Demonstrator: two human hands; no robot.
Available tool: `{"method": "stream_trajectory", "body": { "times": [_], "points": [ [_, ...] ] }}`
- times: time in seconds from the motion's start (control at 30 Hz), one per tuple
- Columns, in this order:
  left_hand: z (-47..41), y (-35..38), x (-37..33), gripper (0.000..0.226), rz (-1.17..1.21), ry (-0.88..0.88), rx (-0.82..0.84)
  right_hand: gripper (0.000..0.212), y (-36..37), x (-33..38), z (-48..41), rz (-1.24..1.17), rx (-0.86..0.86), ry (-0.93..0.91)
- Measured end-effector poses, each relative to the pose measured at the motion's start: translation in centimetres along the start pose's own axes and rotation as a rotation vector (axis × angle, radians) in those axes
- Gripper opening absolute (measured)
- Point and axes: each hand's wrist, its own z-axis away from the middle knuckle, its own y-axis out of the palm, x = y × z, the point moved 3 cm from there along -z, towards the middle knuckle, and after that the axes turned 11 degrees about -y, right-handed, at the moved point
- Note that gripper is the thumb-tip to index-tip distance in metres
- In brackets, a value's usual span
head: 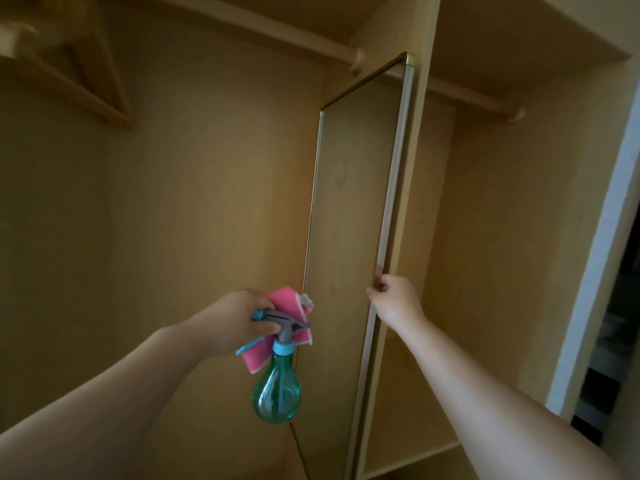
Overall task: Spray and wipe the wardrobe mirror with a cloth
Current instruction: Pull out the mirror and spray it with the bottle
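Note:
A tall gold-framed mirror (349, 216) stands edge-on to me inside a wooden wardrobe, angled out from the side panel. My right hand (393, 296) grips its near frame edge about halfway down. My left hand (242, 317) holds a green spray bottle (277, 393) by its grey trigger head, together with a pink cloth (282, 303) bunched against the nozzle. The bottle hangs just left of the mirror's glass, nozzle pointing right.
The wardrobe back panel (190, 202) fills the left. A wooden hanger (79, 74) hangs at the upper left under a clothes rail (277, 34). A shelf compartment (485, 237) lies right of the mirror, with a white door frame (602, 254) at the far right.

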Motion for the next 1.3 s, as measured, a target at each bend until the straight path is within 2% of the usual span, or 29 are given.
{"method": "stream_trajectory", "body": {
  "times": [0.23, 0.37, 0.4, 0.5, 0.63, 0.9, 1.2, 1.3],
  "points": [
    [3.1, -0.2, -1.1, 0.015, -0.043, -0.113, -0.051, 0.006, -0.5, -0.5, 0.6, 0.065, 0.056, -0.021],
    [4.7, -0.7, -1.8, 0.004, -0.05, -0.16, -0.058, 0.004, -2.6, -0.9, 2.5, 0.079, 0.066, -0.054],
    [5.0, -0.9, -2.0, 0.007, -0.045, -0.164, -0.046, 0.006, -3.1, -0.9, 3.1, 0.063, 0.066, -0.06],
    [5.7, -1.2, -2.7, 0.018, -0.044, -0.156, -0.011, 0.01, -4.5, -0.9, 5.2, 0.025, 0.061, -0.085],
    [6.4, -1.3, -3.6, 0.014, -0.057, -0.14, -0.001, 0.011, -5.9, -0.8, 7.6, 0.031, 0.015, -0.07],
    [8.0, -0.7, -3.7, 0.008, 0.014, -0.082, 0.066, 0.027, -7.6, -0.2, 10.6, 0.107, -0.033, 0.007],
    [8.6, 0.4, -4.0, 0.009, 0.071, -0.043, 0.131, 0.004, -11.0, -2.6, 11.7, 0.133, -0.122, 0.045],
    [8.0, 0.6, -4.8, 0.007, 0.044, -0.049, 0.13, 0.006, -12.1, -3.9, 11.2, 0.177, -0.146, 0.064]
  ]
}}
